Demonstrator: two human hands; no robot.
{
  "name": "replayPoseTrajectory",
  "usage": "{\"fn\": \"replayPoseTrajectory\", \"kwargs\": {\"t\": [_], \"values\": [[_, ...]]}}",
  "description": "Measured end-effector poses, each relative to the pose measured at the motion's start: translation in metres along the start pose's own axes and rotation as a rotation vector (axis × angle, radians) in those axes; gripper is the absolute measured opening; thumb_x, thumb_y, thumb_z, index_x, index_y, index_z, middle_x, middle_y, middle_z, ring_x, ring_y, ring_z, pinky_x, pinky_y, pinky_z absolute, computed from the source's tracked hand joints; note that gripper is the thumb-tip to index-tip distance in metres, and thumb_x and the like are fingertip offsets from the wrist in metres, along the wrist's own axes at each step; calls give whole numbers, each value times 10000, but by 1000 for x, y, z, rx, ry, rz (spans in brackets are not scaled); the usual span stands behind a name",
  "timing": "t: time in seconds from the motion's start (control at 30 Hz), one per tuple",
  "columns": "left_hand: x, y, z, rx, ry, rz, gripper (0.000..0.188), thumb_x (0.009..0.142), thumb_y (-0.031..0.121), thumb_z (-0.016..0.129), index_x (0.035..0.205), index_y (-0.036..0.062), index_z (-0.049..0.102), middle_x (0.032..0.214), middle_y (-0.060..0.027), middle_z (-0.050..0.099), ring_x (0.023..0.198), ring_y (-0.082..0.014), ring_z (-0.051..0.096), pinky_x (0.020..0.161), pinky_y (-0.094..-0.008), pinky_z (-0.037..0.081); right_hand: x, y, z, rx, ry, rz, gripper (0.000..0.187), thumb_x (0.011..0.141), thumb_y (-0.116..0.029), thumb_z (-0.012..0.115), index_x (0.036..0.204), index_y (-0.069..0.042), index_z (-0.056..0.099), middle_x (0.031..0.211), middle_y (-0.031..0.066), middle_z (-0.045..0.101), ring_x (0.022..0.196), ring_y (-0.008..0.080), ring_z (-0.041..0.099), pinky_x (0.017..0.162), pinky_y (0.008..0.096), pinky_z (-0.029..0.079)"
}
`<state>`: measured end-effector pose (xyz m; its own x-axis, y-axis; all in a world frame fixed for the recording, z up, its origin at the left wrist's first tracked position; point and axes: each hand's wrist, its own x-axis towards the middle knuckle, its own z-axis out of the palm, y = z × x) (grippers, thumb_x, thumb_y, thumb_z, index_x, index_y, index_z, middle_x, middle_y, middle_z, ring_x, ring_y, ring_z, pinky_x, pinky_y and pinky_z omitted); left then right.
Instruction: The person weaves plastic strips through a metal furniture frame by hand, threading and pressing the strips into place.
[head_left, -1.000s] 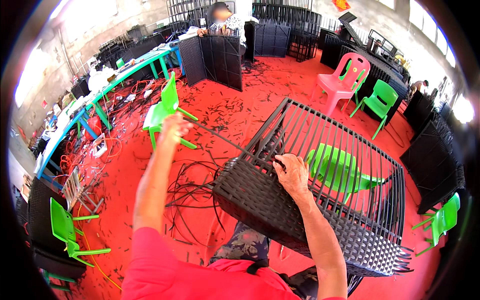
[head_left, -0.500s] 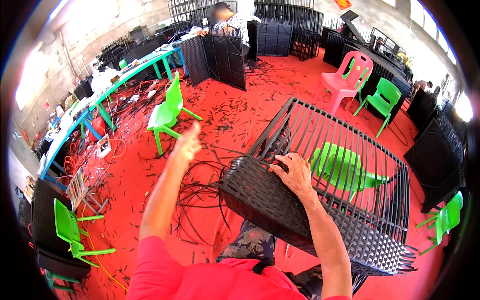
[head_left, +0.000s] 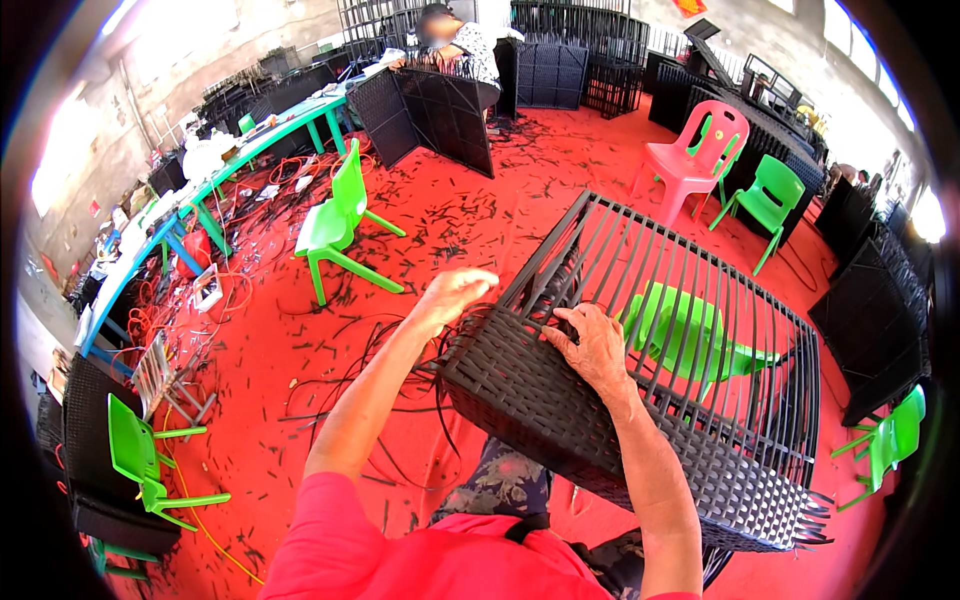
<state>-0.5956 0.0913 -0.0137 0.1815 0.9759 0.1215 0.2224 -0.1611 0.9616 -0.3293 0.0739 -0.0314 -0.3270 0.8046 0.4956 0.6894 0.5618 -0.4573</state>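
A black furniture frame (head_left: pixel 560 420), partly woven with flat plastic rattan strips, stands tilted in front of me. Its near side is covered in weave, while bare parallel strips (head_left: pixel 700 270) span the upper face. My right hand (head_left: pixel 592 350) grips the edge of the weave with bent fingers, thumb toward the left. Off the frame's left corner, my left hand (head_left: pixel 455 297) is raised with its fingers curled closed. Whatever it holds is too small to make out. Loose black strips (head_left: pixel 385 345) hang and coil on the floor below that hand.
A green chair (head_left: pixel 335 230) stands ahead on the left, and another green chair (head_left: pixel 665 325) shows through the frame. Beyond are a pink chair (head_left: pixel 690 160) and a long turquoise table (head_left: pixel 240 160). A person (head_left: pixel 465 50) works behind dark woven panels (head_left: pixel 445 115). Strip scraps litter the red floor.
My left hand has swung right toward the frame's left corner, its fingers now curled. The loose strips have shifted on the floor. My right hand stays nearly in place on the weave.
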Motion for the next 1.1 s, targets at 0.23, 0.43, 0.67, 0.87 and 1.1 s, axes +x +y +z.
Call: {"fn": "replayPoseTrajectory", "kwargs": {"t": [0.23, 0.43, 0.67, 0.87, 1.1], "values": [[5, 21, -11, 329, -164, -88, 261, 832, 242, 665, 890, -12, 656, 912, -63, 646, 869, -123, 586, 793, -283, 457, -1, -4, -3, -43, -26, 22, 400, 792, -437, 653, 1046, -129, 636, 957, 60, 570, 931, 245, 577, 843, 433, 385], [4, 42, 4, 492, -63, 60, 243, 808, 284, 682, 832, 49, 624, 663, -8, 556, 642, -89, 497, 583, -281, 402, -3, -5, -2, -124, -20, 27, 470, 791, -445, 649, 1115, -107, 608, 1071, 88, 580, 1006, 281, 568, 893, 440, 387], [-6, 39, -88, 609, -228, -8, 221, 791, 241, 674, 884, 44, 709, 844, -82, 670, 820, -168, 633, 760, -299, 484, -11, -1, -15, 22, -65, 6, 480, 800, -394, 660, 1161, -85, 585, 1243, 185, 499, 1087, 363, 528, 939, 451, 394], [-18, 65, -189, 1689, 381, 242, 126, 704, 221, 647, 614, 133, 656, 651, -82, 617, 620, -245, 615, 585, -388, 488, -9, -1, -21, 43, -65, -38, 432, 798, -333, 677, 1147, -90, 593, 1256, 183, 490, 1124, 368, 502, 940, 451, 401], [-28, 117, -286, 1799, 1204, 265, 218, 858, 263, 517, 787, 132, 677, 820, -114, 637, 785, -302, 618, 680, -459, 474, -8, -15, -19, -319, 152, -157, 285, 759, -210, 690, 1028, -124, 652, 1145, 59, 562, 1092, 267, 497, 925, 423, 402]]}}
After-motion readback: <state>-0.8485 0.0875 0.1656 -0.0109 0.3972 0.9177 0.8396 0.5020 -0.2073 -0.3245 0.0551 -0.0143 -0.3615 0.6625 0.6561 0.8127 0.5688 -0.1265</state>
